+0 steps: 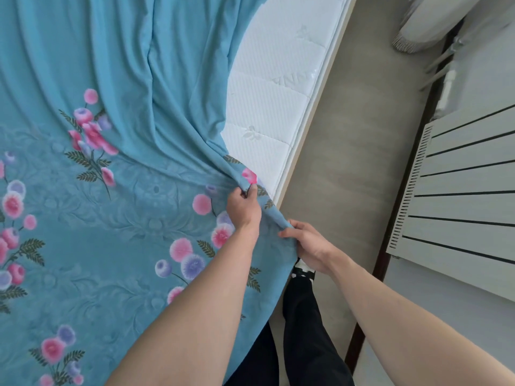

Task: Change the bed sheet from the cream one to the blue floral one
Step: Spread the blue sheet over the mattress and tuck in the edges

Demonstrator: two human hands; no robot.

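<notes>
The blue floral sheet (117, 168) lies spread over most of the bed, wrinkled in long folds toward its right edge. A strip of bare white quilted mattress (276, 87) shows on the right side, uncovered. My left hand (243, 206) pinches a bunched fold of the sheet's right edge above the mattress side. My right hand (308, 246) grips the same edge a little lower, where it hangs off the bed. No cream sheet is in view.
A narrow strip of beige floor (354, 151) runs between the bed and a white slatted radiator cover (457, 196) on the right. My dark trouser legs (303, 324) stand in that strip. A white fringed cloth (423, 26) hangs at the top right.
</notes>
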